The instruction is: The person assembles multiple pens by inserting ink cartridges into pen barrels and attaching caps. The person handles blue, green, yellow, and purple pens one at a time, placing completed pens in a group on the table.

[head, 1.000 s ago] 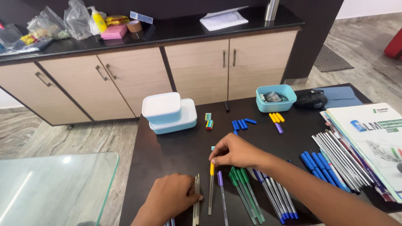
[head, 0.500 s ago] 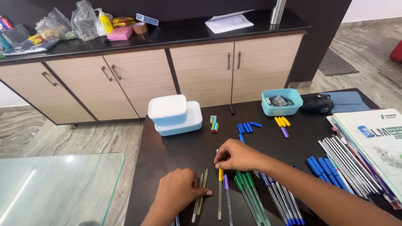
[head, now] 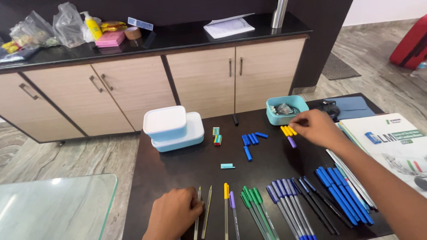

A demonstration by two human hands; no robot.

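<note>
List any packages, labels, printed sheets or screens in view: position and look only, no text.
Booklet: table's right edge, beyond the right hand; white glossy cover, blue and green print.
Paper sheet: black counter, right of centre; white, flat.
Plastic bags: counter's left end; clear, crumpled, filled.
Yellow bottle: beside the bags; upright, white pump top.
Pink pad: counter, right of the bottle; flat rectangle.
No screens visible.

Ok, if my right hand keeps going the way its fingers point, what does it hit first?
Most likely the yellow pen caps: the right hand points left along the table and its fingers are almost on them. The blue pen caps lie farther along that line.
</note>
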